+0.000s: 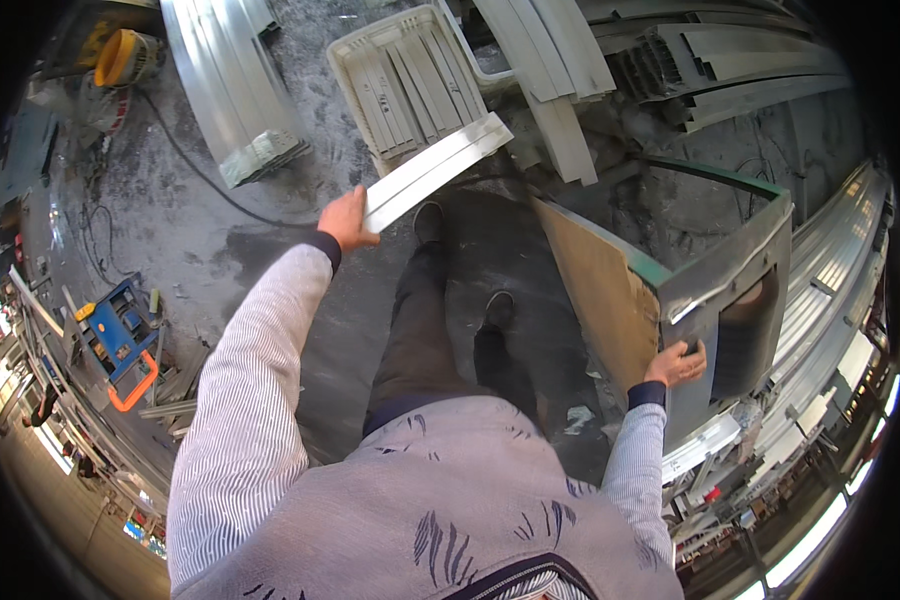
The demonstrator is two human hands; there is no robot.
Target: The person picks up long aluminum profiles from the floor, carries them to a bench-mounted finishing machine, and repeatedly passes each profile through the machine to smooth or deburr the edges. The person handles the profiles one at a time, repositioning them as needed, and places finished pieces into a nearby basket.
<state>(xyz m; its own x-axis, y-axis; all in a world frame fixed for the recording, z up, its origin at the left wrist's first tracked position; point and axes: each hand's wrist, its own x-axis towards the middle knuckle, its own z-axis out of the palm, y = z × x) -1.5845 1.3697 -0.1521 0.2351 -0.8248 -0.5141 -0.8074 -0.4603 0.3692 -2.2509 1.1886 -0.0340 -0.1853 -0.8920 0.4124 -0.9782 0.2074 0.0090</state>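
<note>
My left hand [347, 220] is closed around the near end of a short pale metal profile [438, 170] with a groove along its length. The profile slants up to the right, its far end over the near edge of a white plastic crate [338, 75]. In that crate lie several similar pale strips [400, 90]. My right hand [678, 365] is at the near grey metal face of an open-topped box [685, 320] with a green rim. Its fingers are curled at a small dark spot on that face; what they hold, if anything, I cannot make out.
Long metal profiles [225, 80] lie stacked beyond my left hand, with more profiles [550, 60] right of the crate. A dark cable [200, 170] crosses the floor. A yellow bucket [120, 60] stands far left, a blue-and-orange tool [125, 340] nearer. Long stock [820, 280] lines the right.
</note>
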